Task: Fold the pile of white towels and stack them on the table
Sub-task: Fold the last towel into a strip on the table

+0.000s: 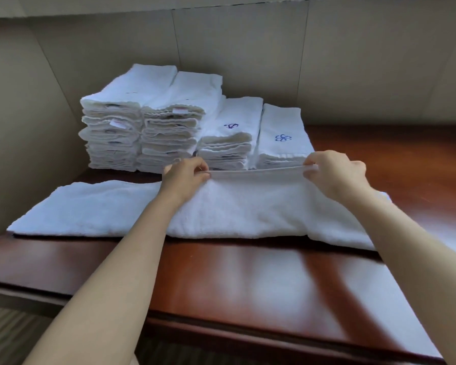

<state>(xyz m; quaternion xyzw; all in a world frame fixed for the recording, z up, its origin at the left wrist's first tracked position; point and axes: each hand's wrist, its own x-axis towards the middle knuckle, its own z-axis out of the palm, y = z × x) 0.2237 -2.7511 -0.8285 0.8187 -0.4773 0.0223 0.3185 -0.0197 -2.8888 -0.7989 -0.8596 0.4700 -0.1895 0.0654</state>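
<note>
**Both hands pinch the far edge of a white towel on the table**

Both hands are at the middle of the frame, gripping one towel between them. Left of centre, the left hand [186,171] has its fingers curled and pinches the raised far edge of the white towel [237,212]. Right of centre, the right hand [334,171] pinches that same edge with thumb and fingers, so the hem runs taut and lifted in a straight line from one hand to the other. Both forearms reach in from the lower edge of the frame.

From the left side of the frame, the towel lies across the reddish-brown wooden table [221,280]. Its left part lies flat on the wood, reaching toward the left edge of the picture; its middle and right part is bunched and doubled under the hands, and its right end spreads toward the right side of the frame.

Behind the towel, in the upper middle of the frame, four stacks of folded white towels stand side by side on the table. The two tall stacks [142,133] are at the left, touching each other, with small tags showing on some folded edges. Just right of them are two lower stacks [256,138], each topped by a towel bearing a blue embroidered emblem [283,137]. Beige wall panels [248,48] fill the top of the frame.
</note>
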